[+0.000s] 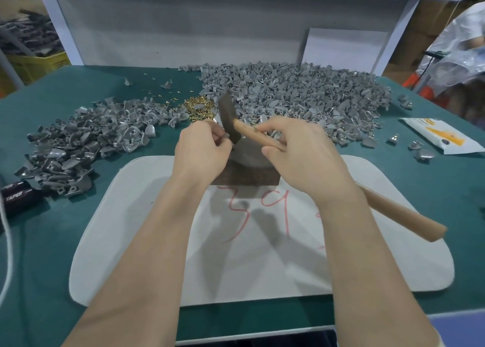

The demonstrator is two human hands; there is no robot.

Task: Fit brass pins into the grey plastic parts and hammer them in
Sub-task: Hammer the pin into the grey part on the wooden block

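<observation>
Standing by the green table [409, 163], you first see a white mat [131, 241] with red marks on it. Past the mat, both hands meet over a round grey block [249, 159]. The right hand [301, 160] is wrapped round the wooden handle of a hammer [399, 210], and its dark head tips up. The left hand [202, 152] has curled fingers that pinch a tiny piece [226, 136] right by the hammer head. I cannot tell what it is. Behind the hands sits a little heap of brass pins [199, 107]. Some grey parts [86, 141] lie piled to the left. A much bigger pile [301, 97] spreads out at the back.
</observation>
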